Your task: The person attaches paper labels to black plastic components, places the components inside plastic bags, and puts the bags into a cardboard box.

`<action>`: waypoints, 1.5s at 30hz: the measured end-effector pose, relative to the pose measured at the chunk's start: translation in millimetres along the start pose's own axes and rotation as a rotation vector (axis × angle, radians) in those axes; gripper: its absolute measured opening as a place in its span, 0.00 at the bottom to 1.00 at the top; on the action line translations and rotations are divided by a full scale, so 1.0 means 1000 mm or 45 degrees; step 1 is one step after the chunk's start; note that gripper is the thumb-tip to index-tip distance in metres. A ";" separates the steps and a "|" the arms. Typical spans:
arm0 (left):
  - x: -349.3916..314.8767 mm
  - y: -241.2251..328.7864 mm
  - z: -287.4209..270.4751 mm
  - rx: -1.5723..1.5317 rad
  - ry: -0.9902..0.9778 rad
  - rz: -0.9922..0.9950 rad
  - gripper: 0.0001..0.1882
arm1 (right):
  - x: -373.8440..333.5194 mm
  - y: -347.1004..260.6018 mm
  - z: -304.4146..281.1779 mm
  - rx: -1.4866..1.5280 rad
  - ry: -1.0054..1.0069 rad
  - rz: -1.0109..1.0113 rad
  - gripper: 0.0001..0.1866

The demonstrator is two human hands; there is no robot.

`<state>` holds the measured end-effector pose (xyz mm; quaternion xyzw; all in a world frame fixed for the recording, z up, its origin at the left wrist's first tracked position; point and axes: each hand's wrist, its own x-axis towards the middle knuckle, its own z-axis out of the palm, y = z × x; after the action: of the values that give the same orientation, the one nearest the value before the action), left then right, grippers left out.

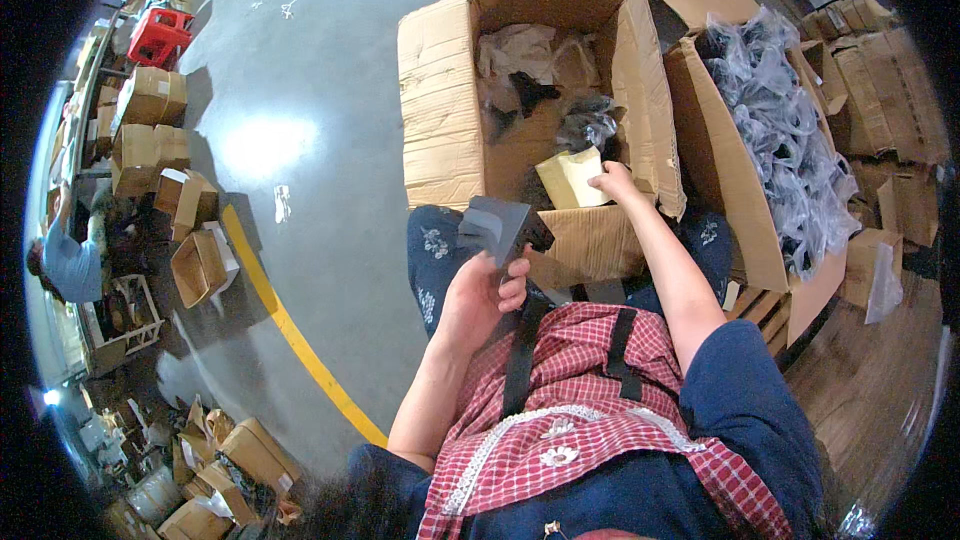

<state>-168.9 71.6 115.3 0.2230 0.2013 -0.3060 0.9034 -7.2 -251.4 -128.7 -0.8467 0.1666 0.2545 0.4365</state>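
Note:
My left hand (478, 298) is closed around the lower part of a dark grey, box-shaped piece (496, 224), held up over my lap. My right hand (614, 183) reaches over the near side of an open cardboard box (437, 110) and grips a cream-white block-like thing (574, 178), whose material I cannot make out. Inside that box, a dark item in clear plastic (588, 123) lies just beyond the cream thing. Farther in are a black piece (532, 91) and crumpled clear plastic bags (518, 50).
At the right, a second carton (712, 130) is heaped with dark pieces in clear bags (775, 125). Flattened cardboard (880, 90) and a wooden pallet (770, 318) lie around it. A yellow floor line (300, 348), small cartons (150, 155), a red plastic stool (160, 37) and another person (75, 258) are to the left.

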 end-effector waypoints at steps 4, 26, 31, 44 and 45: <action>-0.009 -0.003 0.007 -0.090 -0.042 0.028 0.19 | -0.050 -0.029 -0.001 0.169 -0.012 -0.364 0.20; -0.049 -0.055 0.088 0.273 -0.109 -0.152 0.21 | -0.308 -0.146 -0.036 0.944 0.053 -0.760 0.10; -0.049 -0.062 0.095 0.209 -0.111 -0.002 0.20 | -0.319 -0.142 -0.048 0.824 0.036 -0.910 0.08; -0.052 -0.067 0.092 0.245 -0.182 0.075 0.18 | -0.328 -0.134 -0.077 1.051 -0.391 -0.957 0.20; -0.052 -0.069 0.092 0.290 -0.154 0.102 0.18 | -0.329 -0.137 -0.075 0.985 -0.354 -0.906 0.18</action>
<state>-230.6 -2.5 197.4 0.3129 0.1013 -0.3033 0.8943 -185.0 -216.8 187.3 -0.5867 -0.1079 0.1207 0.7935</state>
